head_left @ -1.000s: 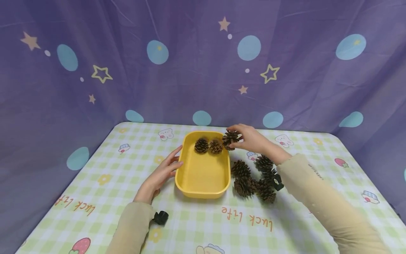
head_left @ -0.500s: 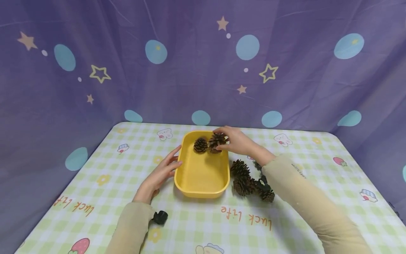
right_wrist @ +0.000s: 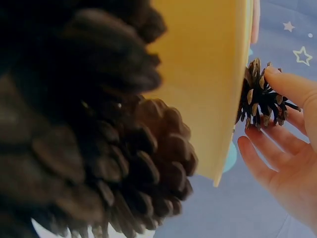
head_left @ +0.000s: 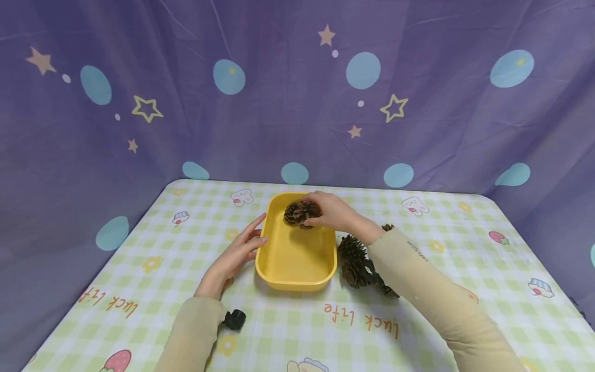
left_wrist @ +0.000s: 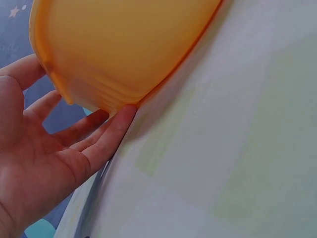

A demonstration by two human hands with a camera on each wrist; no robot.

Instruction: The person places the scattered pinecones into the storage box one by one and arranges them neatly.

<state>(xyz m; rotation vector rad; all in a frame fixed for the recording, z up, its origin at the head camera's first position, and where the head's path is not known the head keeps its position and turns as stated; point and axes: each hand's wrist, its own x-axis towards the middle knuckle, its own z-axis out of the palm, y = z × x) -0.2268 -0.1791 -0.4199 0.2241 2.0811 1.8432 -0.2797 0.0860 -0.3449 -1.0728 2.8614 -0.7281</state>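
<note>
In the head view my right hand (head_left: 332, 212) reaches over the far right part of the yellow plastic tray (head_left: 296, 284). Between thumb and fingers it holds a brown pine cone (right_wrist: 265, 99), which shows just past the tray's wall in the right wrist view. Other pine cones at the tray's far end are partly hidden behind the held one and the hand. My left hand (head_left: 239, 253) rests against the tray's left wall. Its fingers are extended, and the fingertips (left_wrist: 128, 113) touch the tray's outer side in the left wrist view.
Several pine cones (head_left: 352, 249) lie on the table just right of the tray, partly covered by my right sleeve. The table wears a green-and-white checked cloth (head_left: 153, 310). Behind its far edge hangs a purple curtain (head_left: 288, 134).
My right hand has carried the pine cone leftward from the tray's right rim to over the cones inside it. The left hand and tray have stayed put.
</note>
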